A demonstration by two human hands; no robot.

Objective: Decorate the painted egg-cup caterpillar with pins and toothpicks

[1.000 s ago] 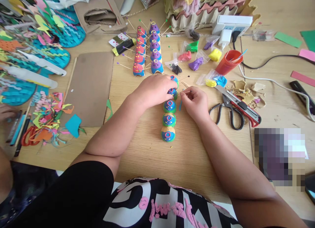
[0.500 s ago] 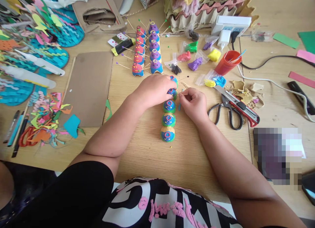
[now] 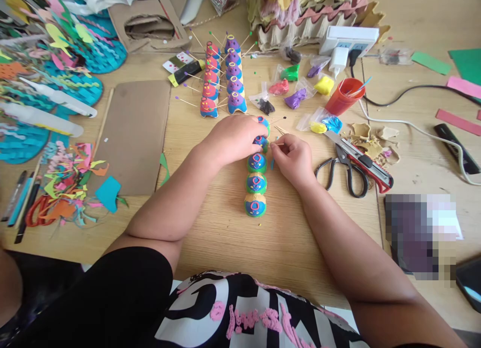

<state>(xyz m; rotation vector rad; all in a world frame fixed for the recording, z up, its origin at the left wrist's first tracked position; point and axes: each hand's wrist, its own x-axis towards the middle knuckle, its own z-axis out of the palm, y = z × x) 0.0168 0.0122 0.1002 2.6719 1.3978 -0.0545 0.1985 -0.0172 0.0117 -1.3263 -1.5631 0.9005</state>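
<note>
A wooden table (image 3: 285, 247) carries 3 bumpy coloured strips (image 3: 256, 182) and scissors (image 3: 342, 156).

Blue-green domed strip (image 3: 256, 183), red-looped, lying front-to-back, thin stick (image 3: 278, 144) beside

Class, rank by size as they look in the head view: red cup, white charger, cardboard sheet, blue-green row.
1. Cardboard sheet
2. Blue-green row, partly hidden by the left hand
3. Red cup
4. White charger

The table (image 3: 214, 237) is lit brightly by diffuse light, with soft shadows cast. The left hand (image 3: 238, 137) and right hand (image 3: 293, 157) are rendered fairly clearly. Outer edges are stretched and softened; a patch (image 3: 417, 232) at lower right is coarsely pixelated.
</note>
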